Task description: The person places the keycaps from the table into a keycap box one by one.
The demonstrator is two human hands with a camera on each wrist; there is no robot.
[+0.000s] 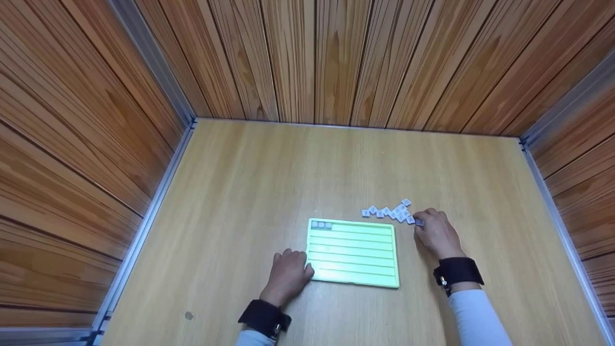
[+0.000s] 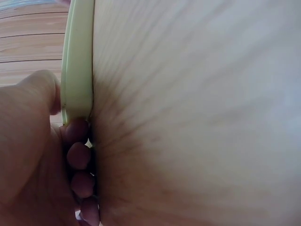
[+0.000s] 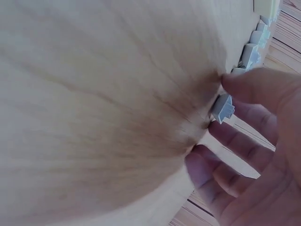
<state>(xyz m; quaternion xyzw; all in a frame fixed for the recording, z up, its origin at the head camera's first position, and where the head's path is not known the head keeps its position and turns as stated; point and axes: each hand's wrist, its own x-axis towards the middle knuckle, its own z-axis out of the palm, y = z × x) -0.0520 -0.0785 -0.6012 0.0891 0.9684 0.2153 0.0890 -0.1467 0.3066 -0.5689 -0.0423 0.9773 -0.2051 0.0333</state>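
In the head view my left hand (image 1: 288,273) holds the lower left corner of a pale green grooved tray (image 1: 353,257). The left wrist view has the thumb on the tray's rim (image 2: 77,61) and the fingers curled in a row by its edge. To the right of the tray, my right hand (image 1: 437,231) has its thumb and fingers around a small light tile (image 1: 419,222). Seen from the right wrist, that tile (image 3: 223,108), with a raised part on one face, sits between thumb and fingers at the tabletop.
Several more small tiles (image 1: 401,209) lie in a loose zigzag just beyond the tray's upper right corner. Three tiles (image 1: 321,225) sit in the tray's top left groove. Wood-plank walls (image 1: 336,62) enclose the table (image 1: 269,178) at the back and sides.
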